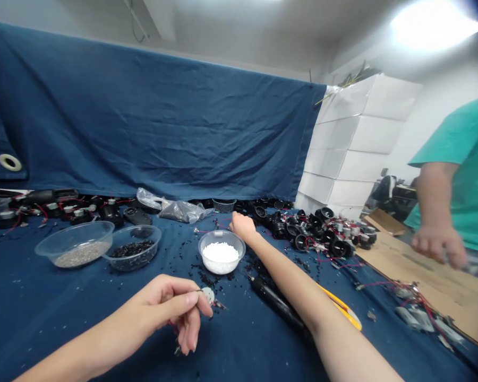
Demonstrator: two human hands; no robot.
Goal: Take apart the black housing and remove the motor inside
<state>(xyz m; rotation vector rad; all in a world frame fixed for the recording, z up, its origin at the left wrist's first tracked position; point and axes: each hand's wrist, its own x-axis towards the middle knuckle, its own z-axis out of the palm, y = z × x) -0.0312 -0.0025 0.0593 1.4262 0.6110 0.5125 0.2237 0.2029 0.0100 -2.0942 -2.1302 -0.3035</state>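
Observation:
My left hand [171, 310] is low in the picture, pinching a small round silver disc [208, 295] between thumb and fingers. A thin red wire [172, 326] hangs below that hand. My right hand [242, 225] reaches forward across the blue cloth, just behind a clear bowl of white granules [221, 253]. Its fingers curl down near thin red wires [213, 229] and black parts, and the fingertips are hidden. Under my right forearm lie a black cylindrical tool [276, 302] and yellow-handled scissors [342, 313].
Two clear bowls, one of grey granules [76, 244] and one of black pieces [132, 249], stand at left. Black wired components [318, 231] are heaped behind. At right, a co-worker's hand [438, 245] hangs above a cardboard sheet [418, 281].

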